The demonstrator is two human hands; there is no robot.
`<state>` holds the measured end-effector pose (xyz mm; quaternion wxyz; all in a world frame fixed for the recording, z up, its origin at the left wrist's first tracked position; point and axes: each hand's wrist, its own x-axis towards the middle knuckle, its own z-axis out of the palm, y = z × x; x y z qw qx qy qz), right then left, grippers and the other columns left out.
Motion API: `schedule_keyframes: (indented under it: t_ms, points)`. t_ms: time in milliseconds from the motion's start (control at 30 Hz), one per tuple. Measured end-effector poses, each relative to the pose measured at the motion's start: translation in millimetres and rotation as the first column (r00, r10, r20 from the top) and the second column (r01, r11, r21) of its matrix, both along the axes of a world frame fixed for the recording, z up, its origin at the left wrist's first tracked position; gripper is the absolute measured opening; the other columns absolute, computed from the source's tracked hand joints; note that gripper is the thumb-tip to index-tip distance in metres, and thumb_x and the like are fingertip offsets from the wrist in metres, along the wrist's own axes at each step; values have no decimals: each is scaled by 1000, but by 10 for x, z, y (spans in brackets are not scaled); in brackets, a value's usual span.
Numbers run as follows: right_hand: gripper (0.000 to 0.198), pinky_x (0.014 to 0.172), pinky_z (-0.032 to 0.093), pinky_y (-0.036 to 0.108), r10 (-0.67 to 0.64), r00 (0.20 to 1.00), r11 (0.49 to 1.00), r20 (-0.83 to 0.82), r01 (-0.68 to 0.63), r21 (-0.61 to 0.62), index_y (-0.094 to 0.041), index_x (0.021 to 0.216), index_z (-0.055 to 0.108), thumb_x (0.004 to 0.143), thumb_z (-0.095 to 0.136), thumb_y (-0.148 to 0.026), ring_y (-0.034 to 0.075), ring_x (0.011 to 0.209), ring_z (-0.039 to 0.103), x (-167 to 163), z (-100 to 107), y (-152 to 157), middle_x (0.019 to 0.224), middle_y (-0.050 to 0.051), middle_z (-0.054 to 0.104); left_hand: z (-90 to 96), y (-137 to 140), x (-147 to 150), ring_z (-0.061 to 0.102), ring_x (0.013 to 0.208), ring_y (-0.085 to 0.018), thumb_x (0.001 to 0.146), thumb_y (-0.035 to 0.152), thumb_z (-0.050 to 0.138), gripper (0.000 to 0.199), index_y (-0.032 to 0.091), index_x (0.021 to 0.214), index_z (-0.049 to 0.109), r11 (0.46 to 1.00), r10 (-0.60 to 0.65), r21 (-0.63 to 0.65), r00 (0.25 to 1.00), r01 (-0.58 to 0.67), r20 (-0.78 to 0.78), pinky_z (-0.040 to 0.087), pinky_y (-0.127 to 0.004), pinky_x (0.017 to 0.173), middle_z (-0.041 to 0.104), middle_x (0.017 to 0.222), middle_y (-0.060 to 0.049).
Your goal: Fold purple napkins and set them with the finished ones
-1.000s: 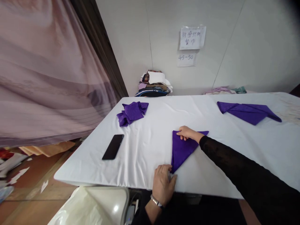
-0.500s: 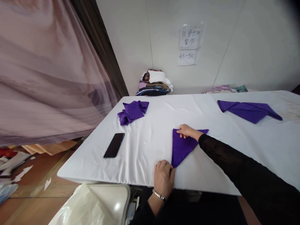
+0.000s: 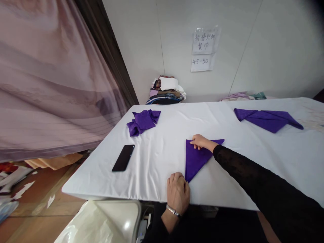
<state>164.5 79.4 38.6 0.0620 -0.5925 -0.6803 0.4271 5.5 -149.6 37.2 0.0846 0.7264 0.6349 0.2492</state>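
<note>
A purple cloth napkin (image 3: 197, 158), folded into a triangle, lies on the white-covered table in front of me. My left hand (image 3: 178, 190) is closed at its near corner, thumb and fingers pinched together there; a metal bracelet is on the wrist. At the far left corner my right hand (image 3: 199, 141) bends its fingers down onto the cloth and grips it. The corner itself is partly covered by the fingers. The napkin's left edge runs nearly straight between the two hands, and its third corner points right, behind my right wrist.
A crumpled purple napkin (image 3: 143, 122) and a black phone (image 3: 123, 158) lie on the left of the table (image 3: 157, 152). Another folded purple napkin (image 3: 268, 118) is at the far right. Behind the table stand stacked clothes (image 3: 167, 89). A white chair (image 3: 126, 216) is below left.
Both hands stay at the same two corners. The layers at the napkin's lower left edge now look closer together. The view has shifted slightly.
</note>
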Motion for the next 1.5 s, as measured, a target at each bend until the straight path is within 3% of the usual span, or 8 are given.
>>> schedule_keyframes:
  t_ms: [233,433,733,833,933,1133,1267,1500]
  points:
    - [10,31,32,17,-41,999,999,-13,42,30,-14,81,54,80,58,-22,8,30,49,-39,-4,-39,50,-2,61,63,75,-86,50,83,-17,72,8,47,14,20,69,54,997,12,-69,999,-16,-53,40,-33,74,56,83,-2]
    - [11,33,34,17,-80,996,994,-39,83,71,-13,87,56,79,58,-20,9,29,49,-68,-21,-57,45,-3,58,206,595,173,44,115,-22,83,19,40,31,17,110,54,991,-119,47,982,127,-145,35,-41,97,52,124,-9]
    - [43,45,43,19,-88,984,962,-154,124,244,-19,125,40,83,50,-22,9,41,54,21,-108,-203,62,-4,63,-260,1142,501,13,135,-27,86,49,24,67,6,137,28,970,-192,-213,908,118,-373,12,-47,110,24,145,-13]
    - [34,62,49,23,-40,971,880,-236,146,451,-22,118,47,85,47,-21,11,61,61,98,-202,-302,76,-1,64,-314,1138,463,12,135,-26,87,50,19,67,7,138,27,974,-186,-198,901,115,-392,12,-47,110,23,146,-12]
    - [33,78,48,31,61,967,714,-248,131,687,-20,116,49,84,47,-21,15,84,60,210,-288,-339,93,4,64,-333,1140,452,13,135,-25,87,51,18,68,7,137,28,978,-179,-174,898,117,-403,12,-46,110,22,146,-12]
    - [45,93,38,43,258,960,511,108,-230,828,-18,129,41,86,46,-33,24,112,47,521,-261,-198,120,12,54,-381,1142,442,14,135,-24,87,50,20,66,8,137,28,984,-159,-144,896,108,-415,13,-46,110,23,146,-11]
    - [52,92,38,43,240,958,506,156,-261,822,-15,131,37,86,45,-40,25,110,47,693,-239,-23,120,14,53,-344,1132,440,14,135,-24,87,48,23,64,8,137,29,983,-161,-152,890,105,-426,12,-46,111,23,145,-10]
    - [60,95,34,42,198,962,601,190,-272,751,-17,136,31,87,40,-49,26,114,44,926,-232,257,129,14,47,-313,1127,448,16,135,-24,86,42,27,61,8,136,30,979,-163,-181,884,92,-438,15,-46,110,23,145,-10]
